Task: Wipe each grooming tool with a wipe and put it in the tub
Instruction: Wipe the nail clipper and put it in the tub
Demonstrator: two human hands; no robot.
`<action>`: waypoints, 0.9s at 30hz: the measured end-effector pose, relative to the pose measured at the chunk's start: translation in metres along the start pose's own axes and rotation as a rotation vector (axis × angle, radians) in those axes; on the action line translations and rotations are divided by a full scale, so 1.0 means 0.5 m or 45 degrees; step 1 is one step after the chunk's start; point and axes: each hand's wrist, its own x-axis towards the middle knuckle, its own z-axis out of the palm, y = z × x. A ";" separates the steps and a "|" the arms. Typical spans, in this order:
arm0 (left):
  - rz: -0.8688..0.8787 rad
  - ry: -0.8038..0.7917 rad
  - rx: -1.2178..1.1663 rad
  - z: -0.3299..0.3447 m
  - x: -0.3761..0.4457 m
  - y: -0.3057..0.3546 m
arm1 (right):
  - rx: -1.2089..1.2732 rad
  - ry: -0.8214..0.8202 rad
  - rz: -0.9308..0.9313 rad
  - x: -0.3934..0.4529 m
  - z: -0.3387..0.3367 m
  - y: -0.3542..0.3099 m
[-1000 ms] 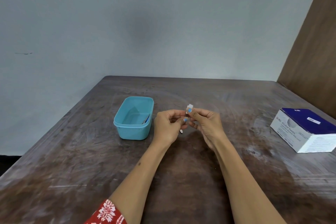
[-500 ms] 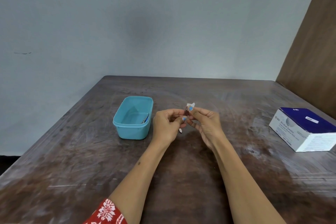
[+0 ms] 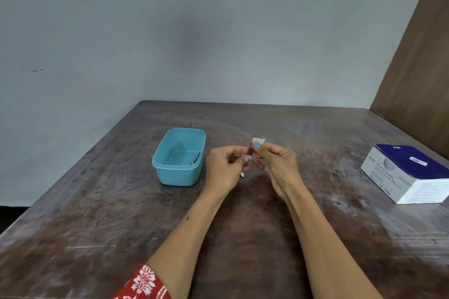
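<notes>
Above the worn wooden table we see the left hand pinching a small slim grooming tool, its pale tip hanging below the fingers, while the right hand pinches a white wipe against the tool's upper end, the two hands touching. The teal tub stands just left of them with a blue-edged tool inside; a blue-and-white swab box sits well apart on the right
</notes>
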 end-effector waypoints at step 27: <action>-0.119 0.337 0.777 -0.189 0.045 0.139 | -0.168 0.408 -0.142 0.020 -0.015 0.031</action>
